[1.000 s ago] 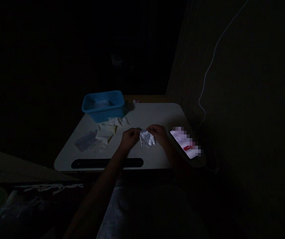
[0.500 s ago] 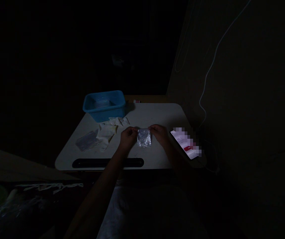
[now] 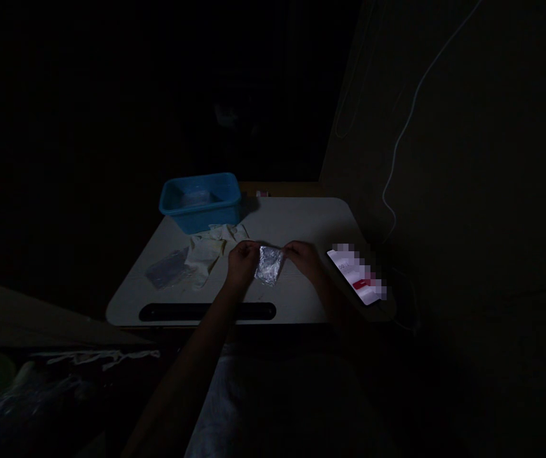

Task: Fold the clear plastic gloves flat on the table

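Note:
Between my hands hangs a small, shiny clear plastic bag, squarish and slightly tilted. My left hand pinches its upper left corner. At its upper right corner, the fingertips of my right hand are closed on the edge. Left of my left hand, crumpled whitish-yellow pieces, perhaps paper or cloth, lie on the white table. Beside them a flat stack of clear plastic bags lies near the table's left edge. The dim light hides whether anything is inside the bag I hold.
A blue plastic basin stands at the table's back left, with something clear inside. A lit phone lies at the right edge. A black slot runs along the front. A white cable hangs along the right wall.
The plastic bag has shifted a little to the left and tilted, its lower end swinging left. Both hands have moved slightly left with it, still pinching its top corners.

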The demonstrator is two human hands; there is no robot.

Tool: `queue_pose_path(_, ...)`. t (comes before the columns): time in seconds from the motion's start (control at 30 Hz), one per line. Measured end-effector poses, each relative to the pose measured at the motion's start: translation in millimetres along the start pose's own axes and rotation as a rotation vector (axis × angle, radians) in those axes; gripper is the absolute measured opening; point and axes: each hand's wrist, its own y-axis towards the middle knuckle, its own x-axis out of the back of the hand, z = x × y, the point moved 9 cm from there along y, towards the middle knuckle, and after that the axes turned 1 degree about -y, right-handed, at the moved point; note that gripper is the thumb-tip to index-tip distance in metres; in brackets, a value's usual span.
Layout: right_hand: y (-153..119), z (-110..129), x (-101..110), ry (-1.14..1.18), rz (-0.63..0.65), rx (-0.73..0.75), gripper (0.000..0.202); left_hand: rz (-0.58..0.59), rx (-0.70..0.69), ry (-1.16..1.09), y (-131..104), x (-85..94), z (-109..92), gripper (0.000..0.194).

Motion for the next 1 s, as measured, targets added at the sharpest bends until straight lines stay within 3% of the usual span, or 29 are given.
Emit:
queue_pose_path(0.13,-1.1,5.7,-4.4,0.021,0.035,0.019,0.018,0.002,0.057,-0.075,-0.4,-0.7,4.0,0.017)
queue_pose_path(0.27,-0.9,5.4,-14.7,0.049,0.1,0.004,0.015,0.103,0.037,-0.093,-0.4,-10.7,2.9,0.016)
queue_pose_path(0.7,1.6,-0.3,-26.8,-0.069,0.158,0.101,0.017,0.155,-0.007,-0.037,0.8,-12.7,-1.8,0.02)
queue_pose_path(1.0,2.2,-2.5,-15.7,-0.024,0.093,0.034,0.014,0.164,0.033,-0.042,-1.9,-16.9,1.2,0.027)
